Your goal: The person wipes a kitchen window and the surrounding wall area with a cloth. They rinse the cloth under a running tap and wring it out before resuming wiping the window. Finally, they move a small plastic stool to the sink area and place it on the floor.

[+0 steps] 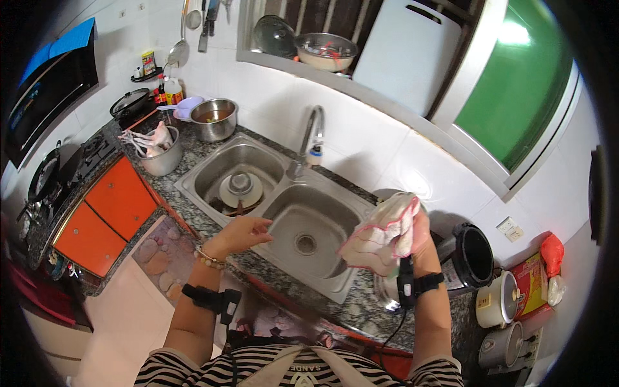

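Note:
My right hand (420, 233) grips a white cloth with red edging (379, 237), which hangs in folds over the right rim of the sink. Part of the counter behind the cloth is hidden by it. Above the front rim, near the divider between the bowls, my left hand (245, 234) holds nothing, its fingers apart and slightly bent. The right bowl (319, 222) of the steel double sink shows its drain at the bottom. In the left bowl (208, 171) sit a pale round dish (251, 193) and a small metal bowl (240, 183). A curved faucet (309, 140) rises behind the divider.
Left of the sink, a metal pot holds plucked poultry (157, 140); a steel pot with liquid (213, 118) stands behind. On the right are a black-rimmed cooker pot (474, 256) and a rice cooker (498, 299). A pan (329, 51) and white cutting board (406, 53) occupy the window ledge.

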Motion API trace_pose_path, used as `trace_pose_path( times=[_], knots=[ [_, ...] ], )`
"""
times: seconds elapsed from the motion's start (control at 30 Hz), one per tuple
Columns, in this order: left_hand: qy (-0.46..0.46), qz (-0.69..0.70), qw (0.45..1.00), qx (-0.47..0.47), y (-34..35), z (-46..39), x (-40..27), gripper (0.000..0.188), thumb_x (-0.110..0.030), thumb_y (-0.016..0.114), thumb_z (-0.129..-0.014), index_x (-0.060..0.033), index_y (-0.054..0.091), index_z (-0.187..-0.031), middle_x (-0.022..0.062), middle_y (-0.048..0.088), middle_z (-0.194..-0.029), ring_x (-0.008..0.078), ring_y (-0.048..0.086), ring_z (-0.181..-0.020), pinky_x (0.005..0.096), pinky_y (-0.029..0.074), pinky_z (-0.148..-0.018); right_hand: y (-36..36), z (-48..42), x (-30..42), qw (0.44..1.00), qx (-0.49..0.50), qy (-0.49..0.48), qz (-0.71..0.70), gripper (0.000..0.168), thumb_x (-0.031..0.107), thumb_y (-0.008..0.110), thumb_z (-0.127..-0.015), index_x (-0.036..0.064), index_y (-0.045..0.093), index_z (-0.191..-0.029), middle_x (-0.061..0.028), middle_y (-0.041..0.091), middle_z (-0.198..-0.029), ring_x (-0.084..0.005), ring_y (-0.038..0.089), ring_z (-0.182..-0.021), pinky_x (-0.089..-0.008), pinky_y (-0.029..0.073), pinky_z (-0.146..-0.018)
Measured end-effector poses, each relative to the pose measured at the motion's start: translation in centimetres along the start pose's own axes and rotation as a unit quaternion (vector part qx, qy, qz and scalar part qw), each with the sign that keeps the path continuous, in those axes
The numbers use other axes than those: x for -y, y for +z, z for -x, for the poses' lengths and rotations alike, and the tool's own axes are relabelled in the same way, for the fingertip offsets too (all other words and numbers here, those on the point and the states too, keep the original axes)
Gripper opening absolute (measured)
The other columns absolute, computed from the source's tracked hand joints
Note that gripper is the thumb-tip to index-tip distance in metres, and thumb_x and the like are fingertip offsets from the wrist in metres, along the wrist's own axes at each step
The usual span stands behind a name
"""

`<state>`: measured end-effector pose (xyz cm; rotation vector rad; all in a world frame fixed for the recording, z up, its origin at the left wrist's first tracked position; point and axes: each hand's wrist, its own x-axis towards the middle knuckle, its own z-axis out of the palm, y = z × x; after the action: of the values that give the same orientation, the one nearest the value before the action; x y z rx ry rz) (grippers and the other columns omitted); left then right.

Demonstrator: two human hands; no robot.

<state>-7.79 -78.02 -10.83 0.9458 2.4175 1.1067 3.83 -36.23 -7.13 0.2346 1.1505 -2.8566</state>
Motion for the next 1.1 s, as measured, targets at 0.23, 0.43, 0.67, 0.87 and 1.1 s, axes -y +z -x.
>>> trace_pose_path(
  times=[0.23, 0.43, 0.67, 0.87, 1.1],
  knots=[
    [-0.068, 0.109, 0.992, -0.019, -4.1, 0.1, 11.5, 0.047, -0.021, 0.067, -0.084, 0.0020, 0.055, -0.122, 0.0152, 0.066, -0.103, 0.0185, 0.064, -0.089, 0.0297, 0.050, -0.077, 2.3, -7.6, -12.3, 0.990, -0.031, 0.091, 0.106, 0.042, 0.034, 0.037, -0.095, 0.001, 0.058, -0.111, -0.0151, 0.062, -0.109, -0.0294, 0.060, -0.101, -0.0431, 0.044, -0.094],
    [-0.081, 0.153, 0.984, -0.042, -1.9, -7.2, 14.7, 0.051, -0.029, 0.067, -0.082, 0.0003, 0.056, -0.122, 0.0160, 0.064, -0.109, 0.0220, 0.062, -0.098, 0.0318, 0.048, -0.084, 3.4, -12.7, -15.2, 0.986, 0.027, 0.111, 0.123, 0.045, 0.029, 0.030, -0.095, -0.005, 0.054, -0.114, -0.0236, 0.060, -0.112, -0.0354, 0.057, -0.108, -0.0452, 0.041, -0.099],
    [-0.040, 0.054, 0.996, -0.062, -0.6, -16.5, 12.3, 0.055, -0.029, 0.062, -0.085, 0.0007, 0.048, -0.129, 0.0202, 0.059, -0.118, 0.0307, 0.057, -0.108, 0.0370, 0.045, -0.092, 1.5, -18.0, -17.6, 0.979, -0.054, 0.095, 0.172, 0.043, 0.027, 0.031, -0.096, -0.003, 0.051, -0.120, -0.0197, 0.061, -0.109, -0.0285, 0.060, -0.103, -0.0418, 0.044, -0.094],
    [0.055, -0.001, 0.990, -0.130, 1.9, -24.8, 12.0, 0.056, -0.029, 0.059, -0.086, 0.0020, 0.045, -0.131, 0.0249, 0.054, -0.123, 0.0364, 0.051, -0.116, 0.0402, 0.039, -0.099, 2.3, -18.1, -16.2, 0.907, -0.094, 0.226, 0.342, 0.043, 0.029, 0.031, -0.096, -0.001, 0.053, -0.117, -0.0139, 0.061, -0.106, -0.0239, 0.062, -0.094, -0.0388, 0.050, -0.083],
    [0.059, -0.036, 0.997, -0.021, 3.1, -32.0, 11.2, 0.055, -0.036, 0.053, -0.089, 0.0021, 0.047, -0.128, 0.0238, 0.057, -0.118, 0.0371, 0.054, -0.109, 0.0430, 0.042, -0.093, 0.0, -19.7, -17.5, 0.957, -0.073, 0.183, 0.213, 0.042, 0.028, 0.031, -0.097, -0.001, 0.054, -0.117, -0.0135, 0.062, -0.104, -0.0225, 0.063, -0.089, -0.0359, 0.052, -0.078]
  ],
)
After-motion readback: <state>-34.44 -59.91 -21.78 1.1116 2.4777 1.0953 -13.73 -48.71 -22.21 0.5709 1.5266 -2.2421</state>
